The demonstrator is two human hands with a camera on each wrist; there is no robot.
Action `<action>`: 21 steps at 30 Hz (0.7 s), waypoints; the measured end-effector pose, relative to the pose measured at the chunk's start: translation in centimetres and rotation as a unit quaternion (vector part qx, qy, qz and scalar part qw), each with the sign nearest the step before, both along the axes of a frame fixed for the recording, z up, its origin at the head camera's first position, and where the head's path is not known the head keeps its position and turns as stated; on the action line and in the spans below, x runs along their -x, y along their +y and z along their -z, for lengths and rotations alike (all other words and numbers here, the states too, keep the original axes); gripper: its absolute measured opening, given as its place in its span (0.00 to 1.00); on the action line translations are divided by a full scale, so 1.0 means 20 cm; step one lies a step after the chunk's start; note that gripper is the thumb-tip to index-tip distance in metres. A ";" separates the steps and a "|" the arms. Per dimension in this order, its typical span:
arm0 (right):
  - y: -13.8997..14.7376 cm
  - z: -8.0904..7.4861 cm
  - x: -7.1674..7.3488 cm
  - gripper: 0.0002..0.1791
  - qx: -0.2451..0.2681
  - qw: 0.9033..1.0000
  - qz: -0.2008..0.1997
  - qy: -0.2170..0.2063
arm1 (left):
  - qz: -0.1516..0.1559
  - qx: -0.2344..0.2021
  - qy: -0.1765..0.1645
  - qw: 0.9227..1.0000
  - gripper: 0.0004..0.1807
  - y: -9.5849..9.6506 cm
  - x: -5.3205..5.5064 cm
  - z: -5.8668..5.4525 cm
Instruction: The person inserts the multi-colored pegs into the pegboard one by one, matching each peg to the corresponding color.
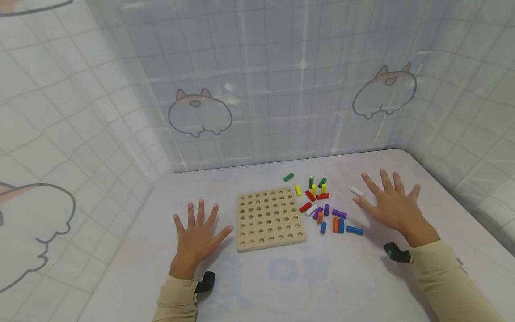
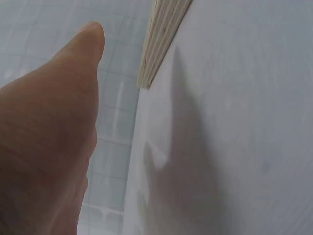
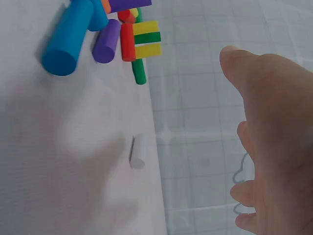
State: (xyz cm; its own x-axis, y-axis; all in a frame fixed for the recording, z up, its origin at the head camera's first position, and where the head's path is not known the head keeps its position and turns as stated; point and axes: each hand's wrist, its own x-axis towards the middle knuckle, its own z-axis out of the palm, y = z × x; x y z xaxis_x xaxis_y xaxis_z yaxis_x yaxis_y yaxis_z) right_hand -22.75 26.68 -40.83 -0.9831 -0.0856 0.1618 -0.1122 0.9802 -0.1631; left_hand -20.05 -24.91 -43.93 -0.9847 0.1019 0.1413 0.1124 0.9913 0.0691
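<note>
A square wooden pegboard (image 1: pixel 270 218) with rows of holes lies in the middle of the table. My left hand (image 1: pixel 197 241) is spread flat to the left of it, palm down and holding nothing; its shadow falls on the table in the left wrist view. To the board's right lie several coloured pegs, among them a blue peg (image 1: pixel 354 230), a purple peg (image 1: pixel 339 213), a red peg (image 1: pixel 322 196) and a green peg (image 1: pixel 288 177). Some pegs stand upright, such as a yellow peg (image 1: pixel 323 188). My right hand (image 1: pixel 394 205), fingers spread and holding nothing, is nearest a white peg (image 1: pixel 356 192).
The white table (image 1: pixel 297 290) ends at a tiled-pattern curtain or wall (image 1: pixel 281 89) at the back, with similar sides left and right. Black wrist cameras, one of them the left camera (image 1: pixel 206 281), sit at both cuffs.
</note>
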 end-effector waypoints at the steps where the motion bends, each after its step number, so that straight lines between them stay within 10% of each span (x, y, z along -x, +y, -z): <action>1: 0.00 0.00 0.00 0.51 -0.001 1.000 -0.001 -0.001 | 0.001 0.000 -0.001 1.000 0.52 0.00 0.00 0.00; 21: -0.03 0.06 -0.05 0.48 -0.016 1.000 -0.022 0.003 | 0.049 -0.005 0.014 0.999 0.51 0.09 0.03 0.09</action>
